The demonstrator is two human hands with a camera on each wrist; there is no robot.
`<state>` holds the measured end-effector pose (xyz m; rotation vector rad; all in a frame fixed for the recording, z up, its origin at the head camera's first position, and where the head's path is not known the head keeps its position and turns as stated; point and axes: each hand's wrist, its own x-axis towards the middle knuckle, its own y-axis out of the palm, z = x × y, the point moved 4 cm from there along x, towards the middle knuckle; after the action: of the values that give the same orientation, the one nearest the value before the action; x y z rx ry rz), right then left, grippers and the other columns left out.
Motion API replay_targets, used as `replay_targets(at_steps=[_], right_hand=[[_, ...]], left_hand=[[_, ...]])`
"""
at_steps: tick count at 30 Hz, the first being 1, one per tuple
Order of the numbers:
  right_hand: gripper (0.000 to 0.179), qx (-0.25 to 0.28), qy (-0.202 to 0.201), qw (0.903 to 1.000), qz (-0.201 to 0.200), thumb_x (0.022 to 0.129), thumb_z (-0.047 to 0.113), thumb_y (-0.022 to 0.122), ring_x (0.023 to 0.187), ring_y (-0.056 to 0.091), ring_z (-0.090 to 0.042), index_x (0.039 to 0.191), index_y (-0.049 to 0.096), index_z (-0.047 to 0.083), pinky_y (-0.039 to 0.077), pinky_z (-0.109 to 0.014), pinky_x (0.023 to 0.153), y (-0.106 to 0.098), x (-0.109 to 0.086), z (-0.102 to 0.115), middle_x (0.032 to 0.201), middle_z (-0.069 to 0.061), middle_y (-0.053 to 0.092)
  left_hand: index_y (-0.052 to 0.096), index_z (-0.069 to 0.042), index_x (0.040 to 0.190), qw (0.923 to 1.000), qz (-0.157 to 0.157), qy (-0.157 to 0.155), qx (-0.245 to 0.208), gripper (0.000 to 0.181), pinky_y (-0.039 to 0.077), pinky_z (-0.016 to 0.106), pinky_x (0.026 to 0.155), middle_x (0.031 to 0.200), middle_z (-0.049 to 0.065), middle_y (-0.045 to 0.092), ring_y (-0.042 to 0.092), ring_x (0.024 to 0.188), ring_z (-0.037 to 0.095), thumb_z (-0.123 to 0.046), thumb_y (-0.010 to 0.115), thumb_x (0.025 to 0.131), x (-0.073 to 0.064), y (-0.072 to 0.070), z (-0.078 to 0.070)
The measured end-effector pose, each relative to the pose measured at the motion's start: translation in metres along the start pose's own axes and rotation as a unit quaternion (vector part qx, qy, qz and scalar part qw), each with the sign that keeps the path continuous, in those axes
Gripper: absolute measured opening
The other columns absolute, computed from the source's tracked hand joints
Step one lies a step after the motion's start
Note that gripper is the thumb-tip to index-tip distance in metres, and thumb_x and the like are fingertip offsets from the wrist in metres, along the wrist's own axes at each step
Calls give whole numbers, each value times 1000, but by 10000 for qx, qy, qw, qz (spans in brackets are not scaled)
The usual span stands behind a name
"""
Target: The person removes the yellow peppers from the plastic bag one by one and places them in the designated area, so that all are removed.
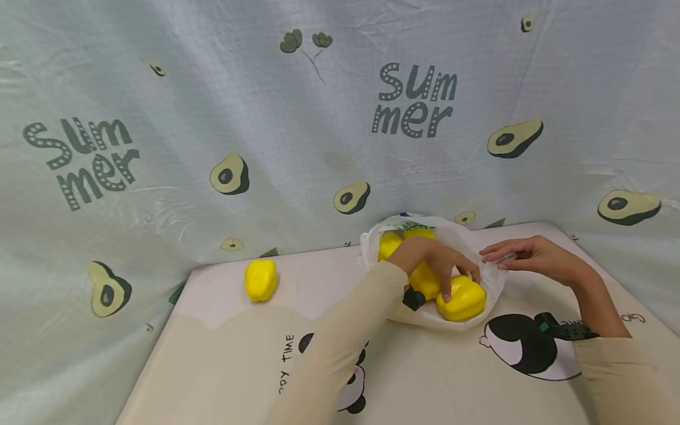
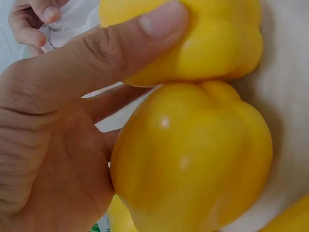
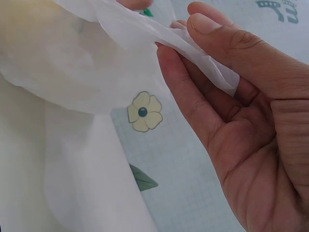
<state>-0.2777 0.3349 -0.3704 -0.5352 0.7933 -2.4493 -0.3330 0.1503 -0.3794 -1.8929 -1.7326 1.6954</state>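
Note:
A white plastic bag (image 1: 486, 248) lies open on its side toward the back right of the table, several yellow bell peppers inside it. Reaching in at the bag's mouth, my left hand (image 1: 443, 260) grips the front yellow bell pepper (image 1: 462, 298), thumb (image 2: 161, 21) on its near side. Another yellow bell pepper (image 2: 193, 150) sits right beside the held one, close to the palm in the left wrist view. My right hand (image 1: 542, 258) pinches the bag's right edge (image 3: 219, 77) between thumb and fingers.
A single yellow bell pepper (image 1: 261, 280) stands at the back left of the table (image 1: 212, 366), outside the bag. Behind the table hangs a pale curtain (image 1: 297, 118) printed with avocados and lettering. The table cover has cartoon panda prints.

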Motion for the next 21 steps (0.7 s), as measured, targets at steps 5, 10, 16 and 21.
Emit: replay_targets(at_steps=[5, 10, 16, 21], right_hand=[[23, -32, 65, 10000, -35, 95, 3, 68, 116, 57, 10, 116, 76, 7, 54, -17, 87, -1, -2, -3, 127, 15, 68], [23, -29, 43, 10000, -56, 95, 2, 69, 116, 56, 10, 116, 76, 7, 54, -17, 87, -1, -3, -2, 127, 14, 69], [23, -83, 23, 9999, -53, 96, 3, 68, 115, 58, 9, 117, 75, 8, 55, -18, 86, -1, -4, -3, 126, 13, 69], [23, -181, 138, 9996, -136, 96, 5, 69, 114, 59, 8, 117, 76, 10, 56, -20, 85, -2, -6, -6, 126, 12, 70]], left_hand=[[50, -33, 133, 9988, 261, 9, -426, 66, 44, 21, 99, 143, -3, 49, 46, 124, 10, -12, 85, 81, 5, 1, -1], [50, -32, 133, 9987, 131, 290, -387, 63, 44, 18, 95, 139, -4, 47, 43, 123, 10, -14, 84, 83, 0, -2, 1], [52, -18, 135, 9864, -504, 1337, -816, 61, 42, 21, 97, 137, 3, 47, 44, 120, 18, -16, 73, 78, -11, -5, 7], [60, -19, 129, 9709, -1450, 1481, -1198, 61, 43, 25, 94, 129, 2, 46, 44, 116, 17, -22, 69, 69, -28, -7, 12]])
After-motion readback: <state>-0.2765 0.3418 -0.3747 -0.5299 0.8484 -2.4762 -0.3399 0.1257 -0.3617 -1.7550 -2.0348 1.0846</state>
